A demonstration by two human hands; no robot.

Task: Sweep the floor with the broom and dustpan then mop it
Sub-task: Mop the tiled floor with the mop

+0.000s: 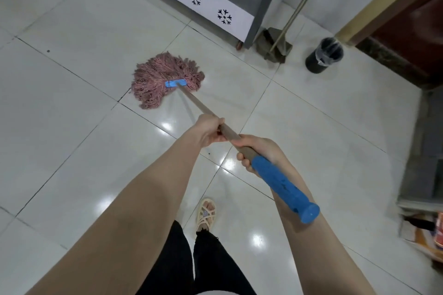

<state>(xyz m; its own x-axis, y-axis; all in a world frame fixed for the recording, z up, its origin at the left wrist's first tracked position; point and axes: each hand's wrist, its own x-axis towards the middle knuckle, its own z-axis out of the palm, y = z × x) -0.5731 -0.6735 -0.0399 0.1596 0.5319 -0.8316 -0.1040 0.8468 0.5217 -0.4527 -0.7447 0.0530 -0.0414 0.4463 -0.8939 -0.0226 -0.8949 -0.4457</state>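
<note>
Looking down at a glossy white tiled floor (72,151), which takes up most of the view, with ceiling lights reflecting off it near the middle. Far side has a grey cabinet (261,5) with a white front panel covered in black snowflake-ish prints, and off to the far right there's a dark wooden door (412,38) in a pale frame. Near the bottom you get the person's black trousers (208,263).

The mop (196,101) runs diagonally from near right to far left. Its mop head (158,79), a big fan of pinkish-red strands, lies spread flat on the floor left of centre, in front of the cabinet, just touching a tile joint.

A grey long-handled dustpan (274,46) stands at the cabinet's right corner, pole leaning up and away. Just right of it, a small black bin (324,55) with a clear liner. Some colourful stuff at the near right edge, too blurred to name.

The blue sleeve (285,187) caps the near end of the mop handle, lying over the right forearm. Right grip (259,151) is wrapped around the handle right where the blue sleeve starts. Left grip (208,130) is closed around the bare handle a bit farther along, toward the mop head; the two nearly touch.

One foot in a beige strappy sandal (206,213) is planted between the arms. Smallest bit: a blue clamp (175,83) where handle meets strands.
</note>
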